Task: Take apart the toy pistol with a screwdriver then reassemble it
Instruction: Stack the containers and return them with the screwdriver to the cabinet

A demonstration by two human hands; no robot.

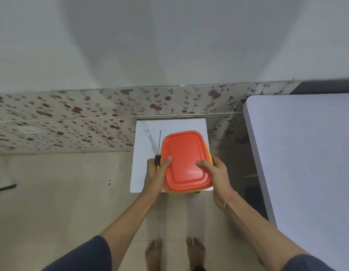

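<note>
An orange plastic box with a red lid (186, 160) is held over a small white table (142, 145). My left hand (157, 171) grips the box's left side, thumb on the lid, and also holds a screwdriver (158, 153) with a black-and-yellow handle against that side; its thin shaft points away from me. My right hand (214, 171) grips the box's right side with the thumb on the lid. The toy pistol is not visible; the lid hides the box's contents.
A larger white table (302, 157) stands close on the right. A wall with flowered covering (72, 118) runs behind the small table. My bare feet (175, 251) stand on the tiled floor just before the small table.
</note>
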